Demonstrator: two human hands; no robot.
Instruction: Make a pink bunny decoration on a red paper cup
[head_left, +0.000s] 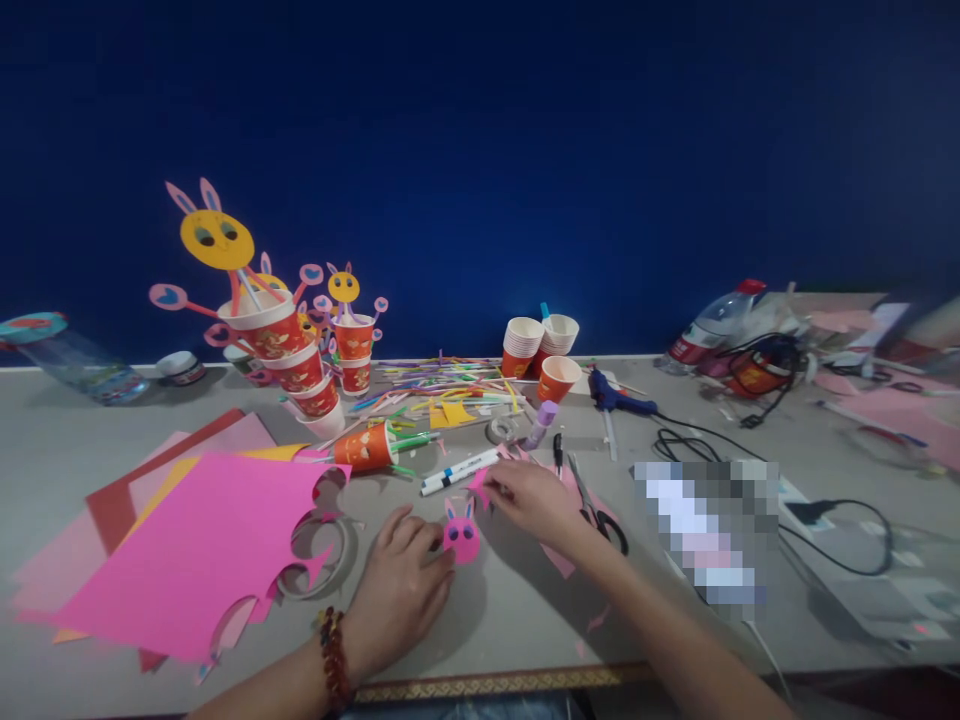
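A small pink paper rabbit head (461,541) with white-and-blue ears and dark eyes is at the near middle of the table. My left hand (401,575), a beaded bracelet on its wrist, has its fingers curled at the head's left edge, seemingly gripping it. Just above and to the right, my right hand (529,495) pinches a pink paper scrap (479,487) between thumb and fingers. Two white markers (459,472) lie behind the rabbit head. Scissors (598,512) rest beside my right wrist, partly over pink paper.
Pink, red and yellow sheets (187,550) overlap a tape roll (337,560) at left. Rabbit figures (217,238) stand in stacked cups behind them. Straws, a glue stick (541,425), red cups (559,378) and a blue glue gun (619,395) with its cord lie farther back.
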